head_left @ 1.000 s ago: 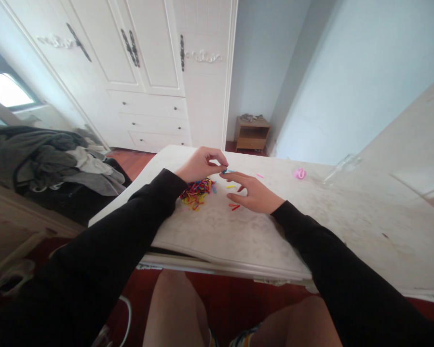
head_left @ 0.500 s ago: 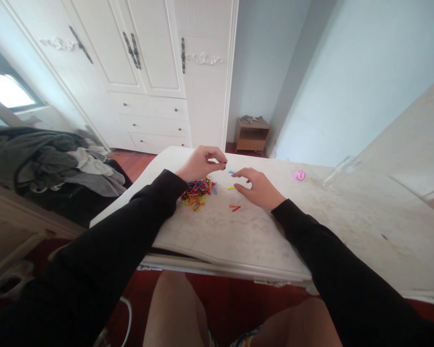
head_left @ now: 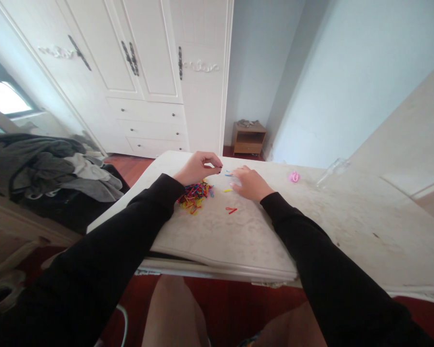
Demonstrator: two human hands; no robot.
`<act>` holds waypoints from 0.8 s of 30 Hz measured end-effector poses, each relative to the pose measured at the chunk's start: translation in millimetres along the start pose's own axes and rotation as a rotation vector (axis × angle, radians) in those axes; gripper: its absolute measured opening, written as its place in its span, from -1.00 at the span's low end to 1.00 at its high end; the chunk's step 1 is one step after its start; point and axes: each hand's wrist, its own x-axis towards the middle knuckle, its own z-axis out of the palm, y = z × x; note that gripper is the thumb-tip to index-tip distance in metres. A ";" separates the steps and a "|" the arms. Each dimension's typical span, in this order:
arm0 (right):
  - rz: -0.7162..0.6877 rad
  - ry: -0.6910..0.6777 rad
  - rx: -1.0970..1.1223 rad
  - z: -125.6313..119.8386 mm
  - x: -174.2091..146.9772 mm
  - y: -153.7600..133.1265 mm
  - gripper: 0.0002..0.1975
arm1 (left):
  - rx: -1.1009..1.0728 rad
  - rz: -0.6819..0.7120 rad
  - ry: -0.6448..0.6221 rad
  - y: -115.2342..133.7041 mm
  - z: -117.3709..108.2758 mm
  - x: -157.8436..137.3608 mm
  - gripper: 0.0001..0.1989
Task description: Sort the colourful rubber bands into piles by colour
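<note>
A heap of small, thin, many-coloured pieces (head_left: 196,196), some looped, lies on the white tabletop below my left hand (head_left: 204,166). That hand is raised over the far side of the heap, with thumb and forefinger pinched. A tiny dark spot shows at its fingertips, but I cannot make out what is between them. My right hand (head_left: 248,182) is low over the table with its fingers apart, the fingertips at a blue piece (head_left: 228,175). Close to its thumb lies a yellow piece (head_left: 227,190). Nearer me is a red, V-shaped piece (head_left: 232,210).
A pink crinkled item (head_left: 294,177) and a clear glass or plastic vessel (head_left: 332,172) are on the table's right side. Dark and light clothes (head_left: 58,166) are piled at left. Behind the table stand a white wardrobe (head_left: 144,86) and a wooden nightstand (head_left: 249,140).
My right hand has moved slightly left and onto the blue piece. My left hand keeps its pinch over the heap. The whole view has shifted slightly.
</note>
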 end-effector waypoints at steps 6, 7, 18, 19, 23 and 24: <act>-0.005 0.016 0.041 0.4 0.8 1.8 -0.69 | 0.018 -0.018 -0.020 0.0 -0.1 -1.2 -0.84; -0.010 0.030 0.055 -1.4 0.7 2.0 -0.71 | 0.019 -0.021 -0.019 0.4 -0.2 -1.4 -0.84; -0.163 -0.336 0.355 -42.5 -17.8 -14.0 -0.86 | 0.044 -0.026 0.001 3.6 -3.2 -1.5 -0.82; -0.166 -0.347 0.380 -41.1 -18.9 -16.5 -0.84 | 0.044 -0.024 -0.001 3.5 -3.2 -1.5 -0.83; -0.191 -0.380 0.443 -33.4 -19.8 -23.1 -0.94 | 0.047 -0.035 -0.001 3.0 -2.8 -2.0 -0.81; -0.193 -0.389 0.456 -32.2 -19.7 -24.0 -0.94 | 0.050 -0.037 -0.003 2.9 -2.7 -2.1 -0.81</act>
